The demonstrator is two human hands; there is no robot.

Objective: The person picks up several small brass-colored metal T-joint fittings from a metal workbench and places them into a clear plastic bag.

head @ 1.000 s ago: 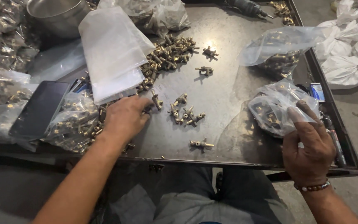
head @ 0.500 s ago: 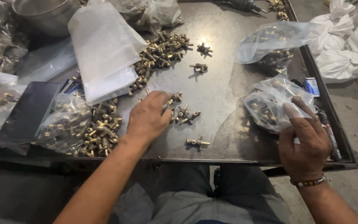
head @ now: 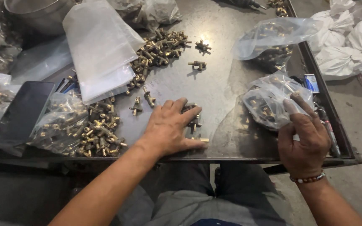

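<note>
Left hand (head: pixel 169 129) slid rightward onto brass fittings (head: pixel 192 115).

Dim, flat overhead light — one small glare spot on the dark tabletop (head: pixel 208 39). Soft shadows under both hands; corners slightly stretched, fine detail a bit soft.

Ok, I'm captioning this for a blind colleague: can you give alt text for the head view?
A person's left hand lies flat over small brass fittings on a dark metal tray table, while the right hand holds a clear plastic bag of fittings. More brass fittings, plastic bags and a black phone lie around.
</note>
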